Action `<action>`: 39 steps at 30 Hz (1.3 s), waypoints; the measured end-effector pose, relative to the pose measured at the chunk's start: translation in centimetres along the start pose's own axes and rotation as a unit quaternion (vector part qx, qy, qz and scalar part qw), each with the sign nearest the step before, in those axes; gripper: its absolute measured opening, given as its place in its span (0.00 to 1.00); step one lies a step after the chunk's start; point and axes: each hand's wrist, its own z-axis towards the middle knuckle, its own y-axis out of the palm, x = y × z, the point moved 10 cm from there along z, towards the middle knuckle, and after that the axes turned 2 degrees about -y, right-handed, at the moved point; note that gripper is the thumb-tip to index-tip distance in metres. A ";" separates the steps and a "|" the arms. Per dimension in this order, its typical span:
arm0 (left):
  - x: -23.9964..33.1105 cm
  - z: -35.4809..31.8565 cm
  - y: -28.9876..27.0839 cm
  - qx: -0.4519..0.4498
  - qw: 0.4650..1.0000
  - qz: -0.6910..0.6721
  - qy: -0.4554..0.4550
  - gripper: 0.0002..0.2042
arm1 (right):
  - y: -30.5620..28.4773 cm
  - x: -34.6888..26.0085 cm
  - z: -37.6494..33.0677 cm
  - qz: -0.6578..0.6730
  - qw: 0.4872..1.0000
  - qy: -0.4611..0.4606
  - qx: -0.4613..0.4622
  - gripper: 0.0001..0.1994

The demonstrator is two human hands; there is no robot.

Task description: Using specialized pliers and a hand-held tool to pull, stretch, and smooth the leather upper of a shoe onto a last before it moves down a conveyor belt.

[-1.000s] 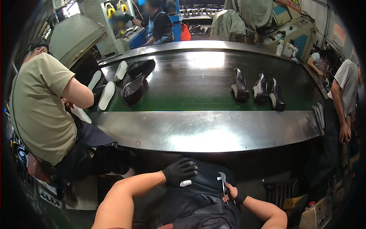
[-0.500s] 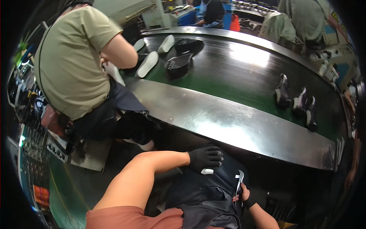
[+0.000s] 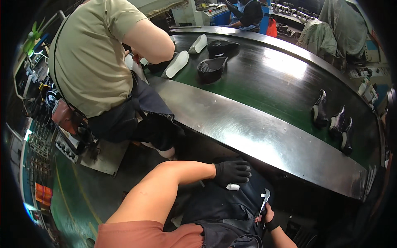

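Note:
My left hand [image 3: 232, 172], in a black glove, lies flat on the dark apron [image 3: 211, 206] over my lap, fingers stretched out. A white wrap [image 3: 233, 187] shows at its thumb. Lower right, my right hand [image 3: 266, 215] is closed round a silver hand tool with a curved, hooked head [image 3: 266, 195]. The tool's head points up, away from me, and its exact kind is unclear. Bare fingers and a black band at the wrist show on this hand. Both hands are below the near edge of the metal-rimmed conveyor [image 3: 231, 120].
At left a co-worker [image 3: 95, 62] bends over a light-coloured piece. White soles [image 3: 177, 65] and black shoe uppers [image 3: 211, 69] lie on the belt nearby. Several dark shoes [image 3: 320, 109] stand toward its right end. Beyond the belt, another person [image 3: 248, 14] sits near covered machines [image 3: 316, 39].
The view has shifted, so the conveyor, shoes and co-worker appear farther right. My left hand still rests on the apron, and the right still holds the tool.

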 end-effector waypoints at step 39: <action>-0.5 -0.3 0.3 0.009 1.000 -0.011 -0.002 0.20 | -0.3 0.1 0.5 -0.018 1.000 -0.005 -0.008 0.39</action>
